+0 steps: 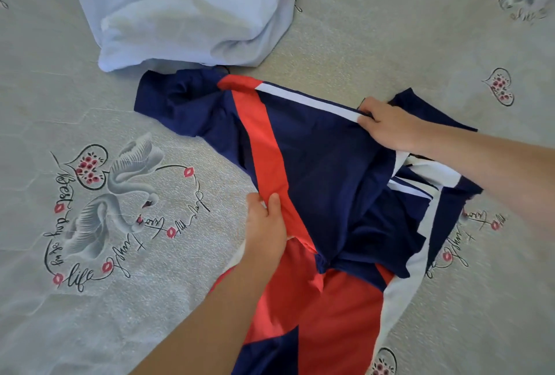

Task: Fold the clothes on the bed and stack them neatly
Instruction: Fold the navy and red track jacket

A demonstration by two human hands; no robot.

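A navy, red and white shirt (324,164) lies partly spread across the middle of the bed, its lower part bunched toward the bottom of the view. My left hand (265,224) pinches the shirt's red stripe at its left edge, thumb on top. At the right, my right hand (387,125) grips the upper edge by the white stripe. One navy sleeve stretches out to the upper left, and another navy flap shows behind my right hand.
A crumpled pale blue garment (186,5) sits at the top left, just above the shirt. The bed sheet (90,122) is grey-green with swan, heart and script prints and extends on all sides.
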